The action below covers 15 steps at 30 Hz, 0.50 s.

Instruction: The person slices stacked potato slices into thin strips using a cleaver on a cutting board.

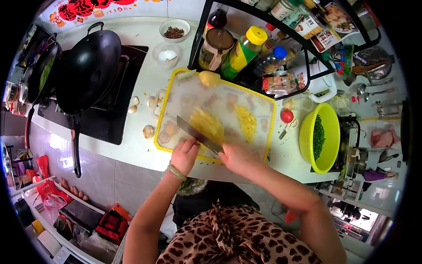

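My right hand (237, 157) is wrapped round the handle of a kitchen knife (193, 132), whose broad blade slants up and left over the cutting board (228, 88). Beside the near face of the blade is my left hand (185, 154), its fingers bunched together at the metal; whether anything is pinched in them is hidden. Just beyond the blade lies a heap of pale yellow shreds (206, 123), which look like potato. A smaller heap of yellow pieces (246, 122) sits to its right. At the board's far edge rests a peeled, potato-like chunk (209, 78).
A black wok (90, 70) stands on the stove at left, its handle jutting past the counter edge. Garlic (148, 131) lies left of the board. A lime-green basin (307, 141) of chopped greens stands right. Behind, a black rack (195, 48) holds bottles; two small bowls (175, 30) sit nearby.
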{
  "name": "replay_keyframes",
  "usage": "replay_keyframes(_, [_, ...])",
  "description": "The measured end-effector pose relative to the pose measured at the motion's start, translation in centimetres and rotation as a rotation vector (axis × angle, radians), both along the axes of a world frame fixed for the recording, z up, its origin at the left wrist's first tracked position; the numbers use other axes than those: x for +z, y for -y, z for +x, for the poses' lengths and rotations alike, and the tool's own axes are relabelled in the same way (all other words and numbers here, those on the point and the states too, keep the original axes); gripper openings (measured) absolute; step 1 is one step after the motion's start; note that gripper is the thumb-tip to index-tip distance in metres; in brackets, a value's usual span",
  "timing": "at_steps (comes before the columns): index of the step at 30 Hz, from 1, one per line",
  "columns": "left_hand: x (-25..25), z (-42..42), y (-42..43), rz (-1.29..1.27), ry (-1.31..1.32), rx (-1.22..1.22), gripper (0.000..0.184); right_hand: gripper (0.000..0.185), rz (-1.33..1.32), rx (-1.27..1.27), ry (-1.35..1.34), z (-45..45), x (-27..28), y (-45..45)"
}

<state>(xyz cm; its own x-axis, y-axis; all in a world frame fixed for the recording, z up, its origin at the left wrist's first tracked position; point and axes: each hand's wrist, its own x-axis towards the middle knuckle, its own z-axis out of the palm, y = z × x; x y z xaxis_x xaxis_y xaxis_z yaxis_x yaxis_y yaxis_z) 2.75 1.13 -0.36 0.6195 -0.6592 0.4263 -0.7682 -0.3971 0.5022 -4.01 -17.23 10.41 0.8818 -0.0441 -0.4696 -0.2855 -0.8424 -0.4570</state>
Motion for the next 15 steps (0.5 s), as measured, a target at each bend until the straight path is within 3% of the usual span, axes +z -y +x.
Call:
replay_keyframes(5, [0.2, 0.1, 0.1, 0.007, -0.014, -0.002, 0.012, 0.026, -0.012, 0.024, -0.072, 0.6, -1.0, -0.6])
replay_keyframes(11, [0.4, -0.1, 0.0, -0.034, -0.077, -0.018, 0.008, 0.02, -0.004, -0.175, 0.107, 2.0, -2.8, -1.9])
replay_keyframes(15, [0.2, -0.1, 0.0, -0.002, -0.055, 0.014, 0.012, 0.02, 0.04, -0.066, 0.127, 1.4, -2.7, -0.9])
